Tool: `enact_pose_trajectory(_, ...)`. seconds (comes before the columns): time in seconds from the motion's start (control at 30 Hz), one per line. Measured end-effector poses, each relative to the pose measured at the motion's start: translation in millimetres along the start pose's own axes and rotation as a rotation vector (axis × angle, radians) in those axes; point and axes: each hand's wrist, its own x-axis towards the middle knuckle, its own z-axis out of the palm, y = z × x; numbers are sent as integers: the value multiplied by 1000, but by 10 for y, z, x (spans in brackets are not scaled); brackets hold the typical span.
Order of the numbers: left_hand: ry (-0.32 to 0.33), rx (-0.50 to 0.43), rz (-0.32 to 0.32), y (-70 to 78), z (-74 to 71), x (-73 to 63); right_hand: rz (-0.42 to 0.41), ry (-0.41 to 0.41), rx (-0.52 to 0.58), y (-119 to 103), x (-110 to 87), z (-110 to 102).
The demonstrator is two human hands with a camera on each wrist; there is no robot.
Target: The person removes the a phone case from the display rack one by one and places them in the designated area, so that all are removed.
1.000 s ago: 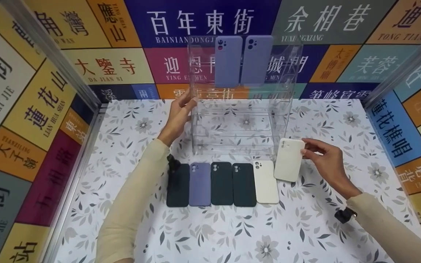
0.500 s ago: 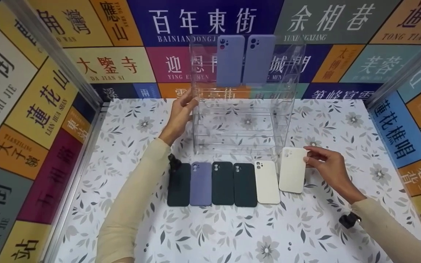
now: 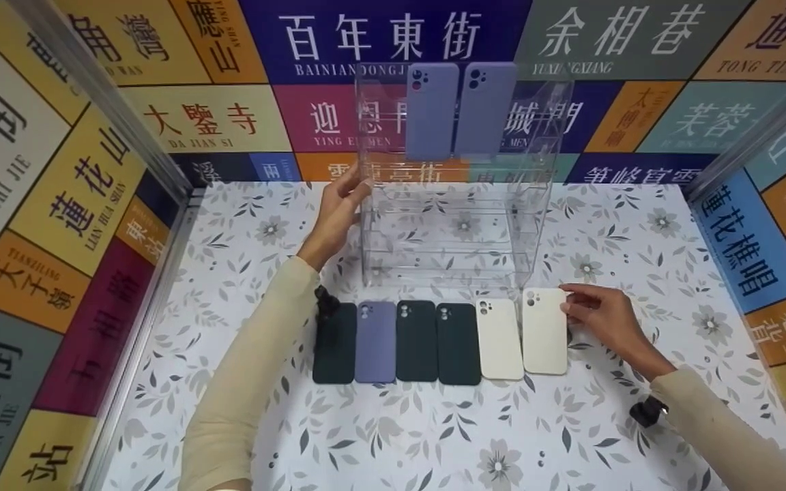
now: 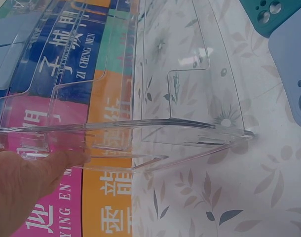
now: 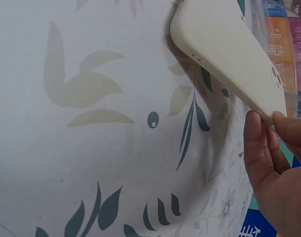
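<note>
My right hand pinches the upper right edge of a cream phone case between thumb and fingers. In the right wrist view, this phone case slants upward from the right hand. Beside it lies a second cream phone case, followed leftward by dark green phone cases and a purple one. My left hand holds the left side of a clear plastic tiered rack; part of its grip is hidden. Two purple phone cases stand on the rack's top tier.
A floral white cloth covers the table. Printed panels wall in the back and sides, with metal posts at the corners. The rack stands just behind the row of cases.
My right hand has brought the cream phone case down toward me, from beside the rack's front to the right end of the row. My left hand stays at the rack.
</note>
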Motion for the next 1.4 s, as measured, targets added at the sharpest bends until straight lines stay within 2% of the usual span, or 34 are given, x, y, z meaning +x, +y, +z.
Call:
enact_pose_trajectory(0.2,-2,1,2,8,-5,-9,29,-30,14,63,23,30)
enact_pose_trajectory(0.6,0,-4,-7,12,-4,-6,56,-73,-51,139,71,58)
enact_pose_trajectory(0.93,-18,28,3,0,-16,-13,70,-103,-10,169,101,65)
enact_pose_trajectory(1.4,-23,4,-1,-10,-9,-9,72,-105,13,163,123,111)
